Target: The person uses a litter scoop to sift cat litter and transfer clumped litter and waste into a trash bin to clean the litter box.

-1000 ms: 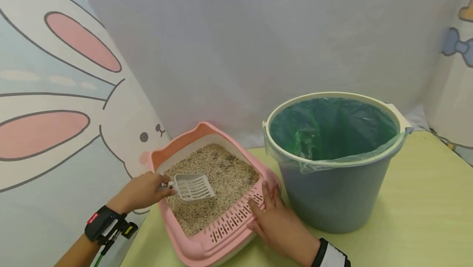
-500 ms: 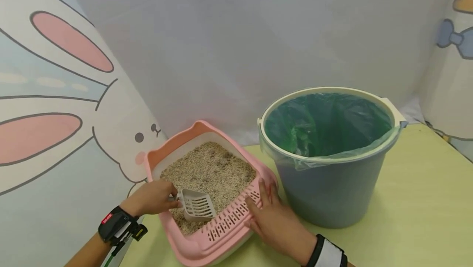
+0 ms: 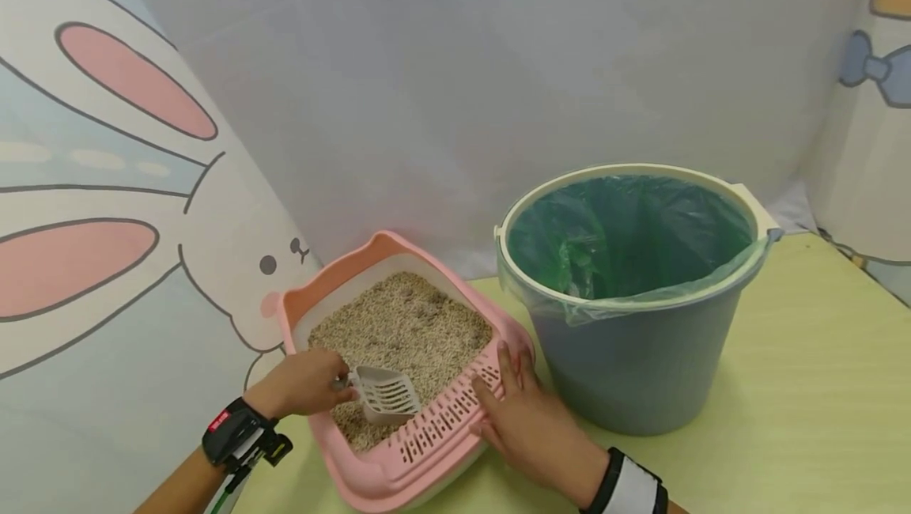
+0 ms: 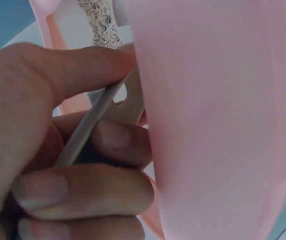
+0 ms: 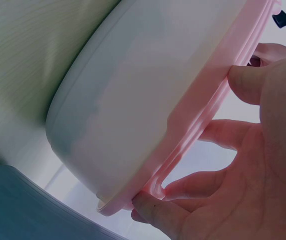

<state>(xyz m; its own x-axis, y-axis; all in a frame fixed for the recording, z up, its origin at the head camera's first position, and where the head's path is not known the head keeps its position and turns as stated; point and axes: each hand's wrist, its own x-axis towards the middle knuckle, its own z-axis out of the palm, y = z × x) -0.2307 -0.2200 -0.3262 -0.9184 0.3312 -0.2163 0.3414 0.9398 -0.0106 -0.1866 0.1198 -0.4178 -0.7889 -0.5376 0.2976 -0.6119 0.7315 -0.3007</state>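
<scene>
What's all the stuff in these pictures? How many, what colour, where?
table: 1, pale yellow, at the bottom
bucket: 1, grey with cream rim, on the table
plastic bag: 1, green, lining the bucket
litter box: 1, pink and white, left of the bucket
litter: 1 layer, tan, inside the litter box
slotted scoop: 1, pale grey, reaching into the litter box
cloth: 1, whitish, behind
rabbit picture: 1, white and pink, left wall
bow picture: 1, blue, right side
wrist straps: 2, black and white, one per wrist
left hand: 1, gripping the slotted scoop
right hand: 1, on the litter box
</scene>
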